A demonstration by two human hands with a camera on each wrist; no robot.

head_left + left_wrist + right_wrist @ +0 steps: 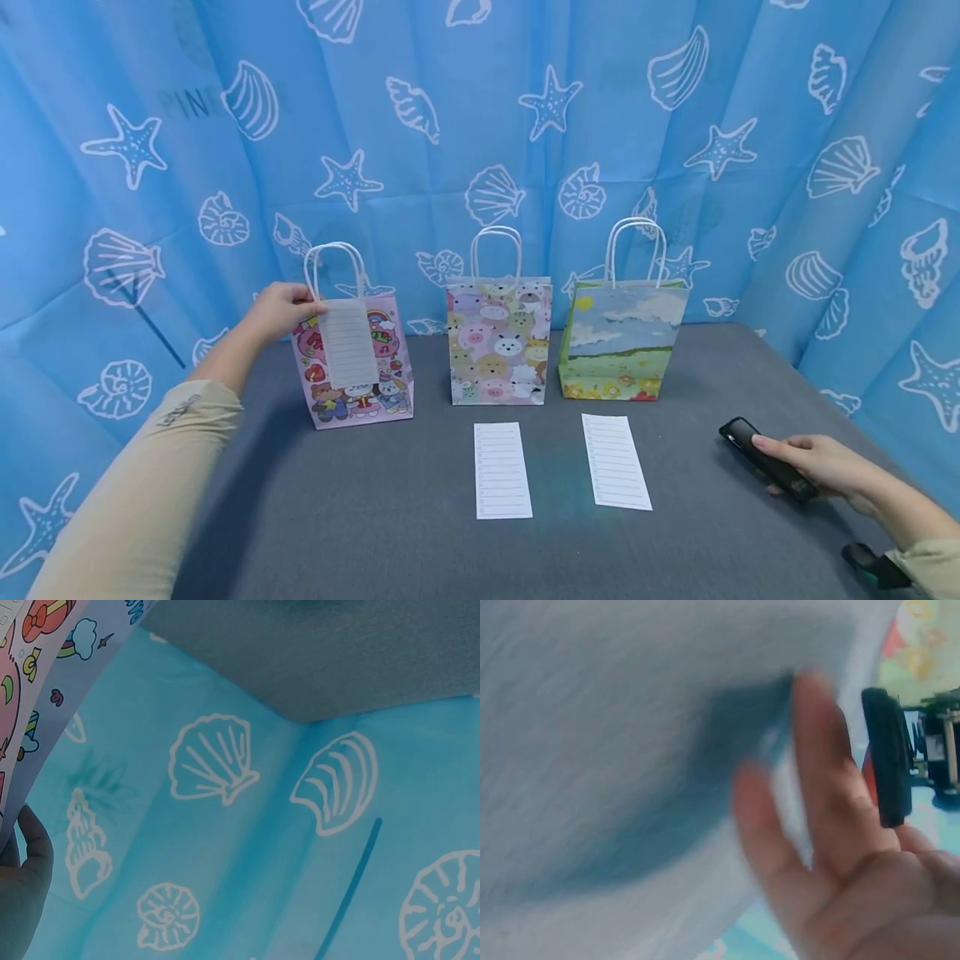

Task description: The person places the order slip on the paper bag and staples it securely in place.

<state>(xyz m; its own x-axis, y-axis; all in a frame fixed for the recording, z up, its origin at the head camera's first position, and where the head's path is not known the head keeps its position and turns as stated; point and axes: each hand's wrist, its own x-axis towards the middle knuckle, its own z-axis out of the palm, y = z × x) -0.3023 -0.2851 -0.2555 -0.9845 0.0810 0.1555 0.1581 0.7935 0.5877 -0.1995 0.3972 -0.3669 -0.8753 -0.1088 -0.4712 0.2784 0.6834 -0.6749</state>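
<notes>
On the left stands a pink cartoon paper bag [390, 392] with white twisted handles. My left hand [285, 312] pinches its top edge, thumb on a ruled white paper slip [351, 346] that hangs over the bag's front. In the left wrist view, fingers [34, 844] show at the bag's side. Over the table's right side, my right hand [821, 467] grips a black stapler [765, 458], thumb on top. The right wrist view shows the stapler [889, 757] edge-on, with two blurred fingers [821, 750] extended beside it.
An animal-print bag [498, 342] stands in the middle, a meadow-print bag [622, 342] right of it. Two ruled slips, one [502, 471] and another [617, 461], lie before them on the grey table [360, 517]. A blue seashell curtain [465, 100] hangs behind.
</notes>
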